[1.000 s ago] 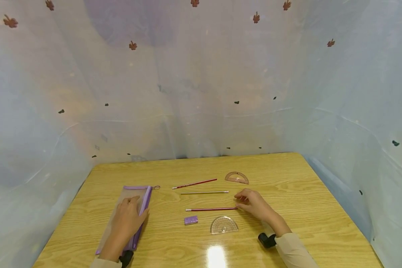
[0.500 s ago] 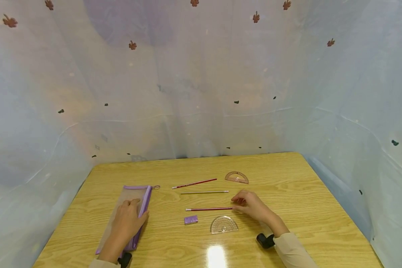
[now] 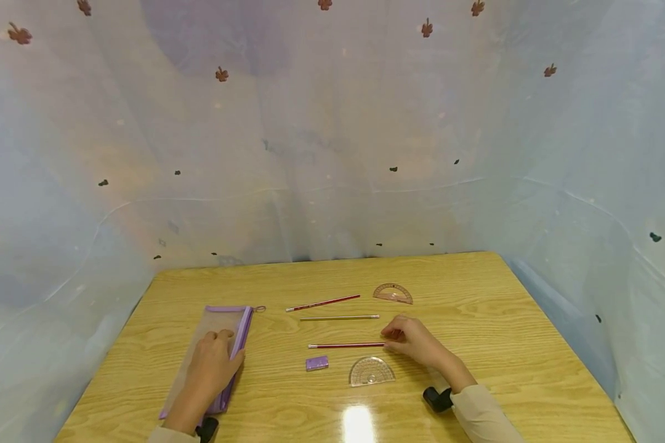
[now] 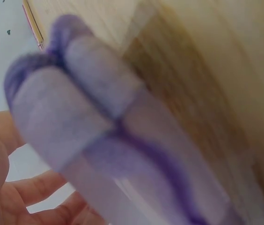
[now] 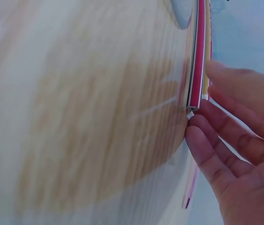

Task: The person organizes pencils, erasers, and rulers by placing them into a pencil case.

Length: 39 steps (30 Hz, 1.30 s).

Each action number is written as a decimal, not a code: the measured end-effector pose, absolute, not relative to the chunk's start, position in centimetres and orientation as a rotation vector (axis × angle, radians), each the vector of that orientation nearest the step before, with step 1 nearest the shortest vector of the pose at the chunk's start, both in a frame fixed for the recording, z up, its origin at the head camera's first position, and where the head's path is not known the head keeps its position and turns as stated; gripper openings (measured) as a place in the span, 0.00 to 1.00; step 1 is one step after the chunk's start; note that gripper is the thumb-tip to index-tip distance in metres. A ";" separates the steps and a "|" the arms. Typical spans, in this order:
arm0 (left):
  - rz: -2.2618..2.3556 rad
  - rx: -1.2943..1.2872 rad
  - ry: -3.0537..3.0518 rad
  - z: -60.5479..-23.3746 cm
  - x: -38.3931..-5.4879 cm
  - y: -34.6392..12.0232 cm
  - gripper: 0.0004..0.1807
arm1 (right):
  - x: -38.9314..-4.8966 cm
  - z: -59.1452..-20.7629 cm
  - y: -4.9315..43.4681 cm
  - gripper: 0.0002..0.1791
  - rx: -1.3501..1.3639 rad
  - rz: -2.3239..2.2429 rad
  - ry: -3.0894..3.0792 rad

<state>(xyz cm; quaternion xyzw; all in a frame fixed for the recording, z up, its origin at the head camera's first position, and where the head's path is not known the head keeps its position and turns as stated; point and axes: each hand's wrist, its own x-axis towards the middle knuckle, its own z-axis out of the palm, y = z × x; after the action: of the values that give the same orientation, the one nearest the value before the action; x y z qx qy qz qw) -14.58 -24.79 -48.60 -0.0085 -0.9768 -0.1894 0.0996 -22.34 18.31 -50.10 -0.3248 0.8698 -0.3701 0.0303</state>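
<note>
A translucent pencil case with purple edging lies on the left of the table in the head view. My left hand rests on it, fingers over the top and thumb by the zip side. In the left wrist view the purple-tipped end of the case fills the front, with fingers behind it. My right hand is at the right end of the nearest red pencil. Its thumb overlaps that end in the head view. In the right wrist view the red pencil passes in front of loosely bent fingers, with thumb and fingertips apart.
Behind the nearest pencil lie a yellow pencil and another red pencil. A brownish protractor lies farther back. Closer in are a purple eraser and a clear protractor. Patterned sheeting stands behind the wooden table.
My right hand has moved slightly left along the nearest red pencil, its thumb now overlapping more of that end. My left hand has stayed on the pencil case.
</note>
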 end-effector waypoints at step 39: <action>-0.541 -0.015 -2.915 -48.6 -15.2 -24.4 0.12 | -22.4 -50.1 17.7 0.09 -1.003 -1.146 2.630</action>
<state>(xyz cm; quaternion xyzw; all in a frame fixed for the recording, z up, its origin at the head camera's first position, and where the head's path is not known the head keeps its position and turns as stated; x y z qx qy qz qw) -15.24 -24.45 -48.56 -0.0049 -0.9794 -0.1818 0.0881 -22.43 17.74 -50.11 -0.3295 0.8643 -0.3766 0.0511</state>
